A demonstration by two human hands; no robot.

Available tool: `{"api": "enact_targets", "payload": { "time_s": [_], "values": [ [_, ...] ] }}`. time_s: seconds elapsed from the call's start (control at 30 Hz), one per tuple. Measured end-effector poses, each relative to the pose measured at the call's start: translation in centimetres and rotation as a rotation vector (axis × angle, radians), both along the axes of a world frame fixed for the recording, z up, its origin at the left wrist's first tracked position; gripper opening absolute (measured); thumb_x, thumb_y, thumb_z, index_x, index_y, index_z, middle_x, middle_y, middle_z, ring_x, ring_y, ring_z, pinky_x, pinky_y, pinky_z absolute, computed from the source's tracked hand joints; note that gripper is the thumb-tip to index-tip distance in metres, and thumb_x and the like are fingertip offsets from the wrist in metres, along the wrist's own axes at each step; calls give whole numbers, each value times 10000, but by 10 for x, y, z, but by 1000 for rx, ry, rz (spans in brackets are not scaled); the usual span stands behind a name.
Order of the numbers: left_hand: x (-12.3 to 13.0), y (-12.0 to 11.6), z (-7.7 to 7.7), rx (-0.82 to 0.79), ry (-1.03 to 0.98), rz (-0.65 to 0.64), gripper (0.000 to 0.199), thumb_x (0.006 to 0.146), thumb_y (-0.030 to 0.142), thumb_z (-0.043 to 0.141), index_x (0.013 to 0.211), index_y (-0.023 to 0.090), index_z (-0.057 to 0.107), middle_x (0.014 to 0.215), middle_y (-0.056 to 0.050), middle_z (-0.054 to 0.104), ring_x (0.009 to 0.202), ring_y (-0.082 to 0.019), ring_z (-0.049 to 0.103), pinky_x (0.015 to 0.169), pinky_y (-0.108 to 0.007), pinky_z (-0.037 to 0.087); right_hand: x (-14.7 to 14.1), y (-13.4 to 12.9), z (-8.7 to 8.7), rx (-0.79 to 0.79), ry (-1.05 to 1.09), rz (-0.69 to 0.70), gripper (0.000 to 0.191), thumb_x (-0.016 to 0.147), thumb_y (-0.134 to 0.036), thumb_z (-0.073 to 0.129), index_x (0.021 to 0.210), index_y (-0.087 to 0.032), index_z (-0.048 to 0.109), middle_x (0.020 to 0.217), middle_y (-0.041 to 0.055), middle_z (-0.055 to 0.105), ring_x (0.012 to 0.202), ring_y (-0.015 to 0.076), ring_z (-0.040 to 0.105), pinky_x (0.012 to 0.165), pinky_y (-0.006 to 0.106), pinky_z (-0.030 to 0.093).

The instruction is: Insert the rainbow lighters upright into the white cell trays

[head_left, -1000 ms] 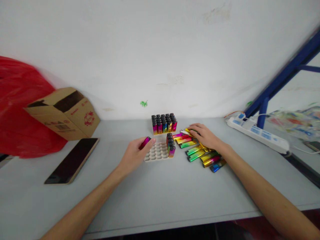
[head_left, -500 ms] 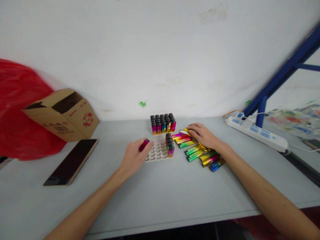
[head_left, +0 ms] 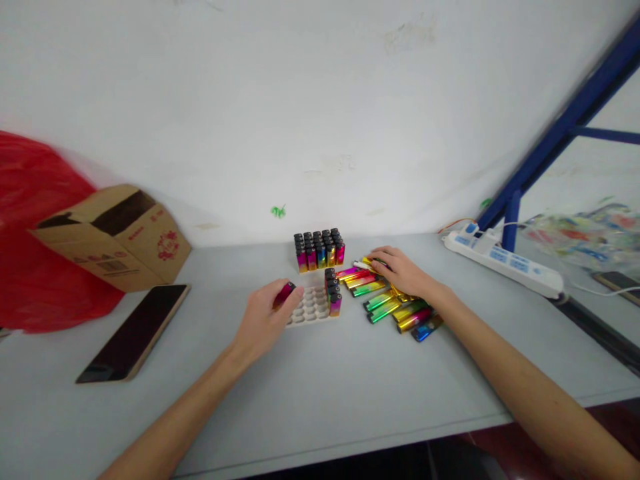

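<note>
A purple-red lighter (head_left: 284,294) is pinched in my left hand (head_left: 263,317), at the left side of a white tray with round holes (head_left: 311,308). Several lighters (head_left: 334,293) stand upright in a column at the tray's right side. Behind it stands a full block of upright black-topped lighters (head_left: 321,250). My right hand (head_left: 397,270) rests over the pile of shiny lighters (head_left: 383,307) lying on the table; what its fingers touch or hold is partly hidden.
A phone (head_left: 135,333) lies at the left, before an open cardboard box (head_left: 125,240) and a red bag (head_left: 45,233). At the right are a white power strip (head_left: 505,261), a blue metal frame (head_left: 555,137) and clear plastic packaging (head_left: 590,237). A wall (head_left: 300,100) closes off the back.
The whole view has shifted slightly, moving the table items a little left. Both hands keep nearly the same places, my left hand still with the lighter.
</note>
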State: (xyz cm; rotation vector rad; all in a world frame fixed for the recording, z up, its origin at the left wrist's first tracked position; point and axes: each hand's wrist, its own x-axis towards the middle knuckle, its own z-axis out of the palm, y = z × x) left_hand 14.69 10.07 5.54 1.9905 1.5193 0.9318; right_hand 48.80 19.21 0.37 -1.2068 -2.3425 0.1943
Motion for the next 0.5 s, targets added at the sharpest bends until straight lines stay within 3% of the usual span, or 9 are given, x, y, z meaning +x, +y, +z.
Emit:
{"api": "enact_targets", "payload": {
  "time_s": [0.17,0.37,0.43,0.5],
  "values": [
    [0,0,5,-14,-146,-3,373,958,495,528,725,222,426,674,47,419,646,-148,415,597,-282,307,0,0,0,7,-3,-3,358,1080,-356,421,1272,-194,677,1275,155,687,1222,299,619,1097,524,488],
    [15,12,9,-339,-570,-105,187,952,385,524,948,274,373,617,122,347,474,-102,312,484,-220,303,-1,1,-1,14,-1,-1,363,1083,-360,418,1270,-189,678,1273,154,686,1206,291,625,1093,510,490],
    [22,21,12,-435,-635,-139,228,924,364,550,942,284,337,578,145,311,415,-92,275,437,-203,294,-1,1,-1,12,2,-3,363,1083,-365,418,1272,-197,679,1271,148,690,1206,290,623,1095,514,487],
    [26,31,14,-447,-632,-178,209,931,365,540,937,277,351,546,149,347,396,-94,347,441,-210,354,-1,0,0,8,9,-6,365,1082,-373,420,1274,-204,682,1274,146,693,1212,293,620,1097,522,484]
  ]
}}
